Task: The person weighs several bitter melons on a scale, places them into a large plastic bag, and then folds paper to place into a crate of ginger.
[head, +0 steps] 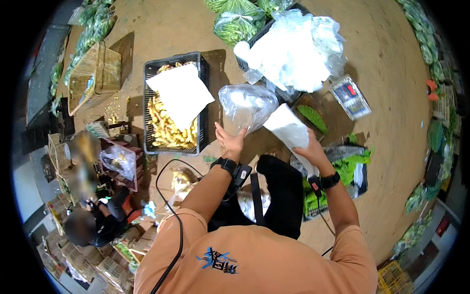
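My right hand (312,150) grips a folded white sheet or packet (288,126), its far end reaching toward a clear plastic bag (248,104). The bag looks puffed out, and my left hand (231,141) is at its near edge with fingers spread; whether the fingertips pinch the film I cannot tell. To the left, a black plastic crate (201,110) holds yellowish ginger-like roots (161,128) under a white sheet (181,95). Beyond the bag, a heap of white and clear plastic bags (290,47) covers another dark crate. A green bitter melon (312,118) lies near my right hand.
A digital scale or boxed device (350,97) stands at right. Leafy greens (345,167) fill a crate beside my right forearm. Bagged green vegetables (238,24) lie at the top. A tan basket (110,70) stands upper left. Another person (110,217) is at lower left. A black cable hangs by my left arm.
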Tool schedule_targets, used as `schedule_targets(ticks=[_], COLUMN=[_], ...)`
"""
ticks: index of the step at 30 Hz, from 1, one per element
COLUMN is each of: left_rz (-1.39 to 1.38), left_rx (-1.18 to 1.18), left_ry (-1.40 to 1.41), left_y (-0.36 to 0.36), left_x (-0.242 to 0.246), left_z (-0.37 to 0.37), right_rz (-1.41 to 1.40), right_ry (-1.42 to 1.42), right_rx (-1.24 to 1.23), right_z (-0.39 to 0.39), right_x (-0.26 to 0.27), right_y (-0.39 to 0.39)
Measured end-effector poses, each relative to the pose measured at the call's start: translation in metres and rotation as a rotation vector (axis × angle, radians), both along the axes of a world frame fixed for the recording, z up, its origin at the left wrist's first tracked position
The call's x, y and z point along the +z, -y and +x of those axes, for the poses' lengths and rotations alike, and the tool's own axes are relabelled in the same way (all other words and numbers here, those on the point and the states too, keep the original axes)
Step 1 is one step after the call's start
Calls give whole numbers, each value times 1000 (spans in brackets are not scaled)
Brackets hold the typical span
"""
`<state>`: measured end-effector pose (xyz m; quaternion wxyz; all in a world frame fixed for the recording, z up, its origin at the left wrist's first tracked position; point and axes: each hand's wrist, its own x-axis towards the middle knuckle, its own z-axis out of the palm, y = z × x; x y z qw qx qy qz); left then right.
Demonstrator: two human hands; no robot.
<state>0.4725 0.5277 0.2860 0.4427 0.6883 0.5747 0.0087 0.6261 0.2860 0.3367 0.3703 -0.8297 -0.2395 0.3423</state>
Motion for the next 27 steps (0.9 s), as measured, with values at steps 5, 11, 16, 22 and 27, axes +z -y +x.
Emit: schedule_targets(ticks=[5,11,16,22,27], left_rz=[40,-34,-212,-399,-558], left_rx=[186,96,194,460,-56], left_ry=[-15,400,687,740,432], left_y=[-37,-53,-64,-77,-107], left_x=[-151,-176,-206,-175,-175], left_z=[40,31,-2,-3,-29], right_rz=[-119,-176,-351,-156,-195], right_ry=[-116,65,199,701,623], right_rx=[377,521,756,749,769], right_z=[64,71,4,-34,-55], right_x=[-164,-311,-351,-417,-415], right_y=[-103,-201,-249,-227,-210])
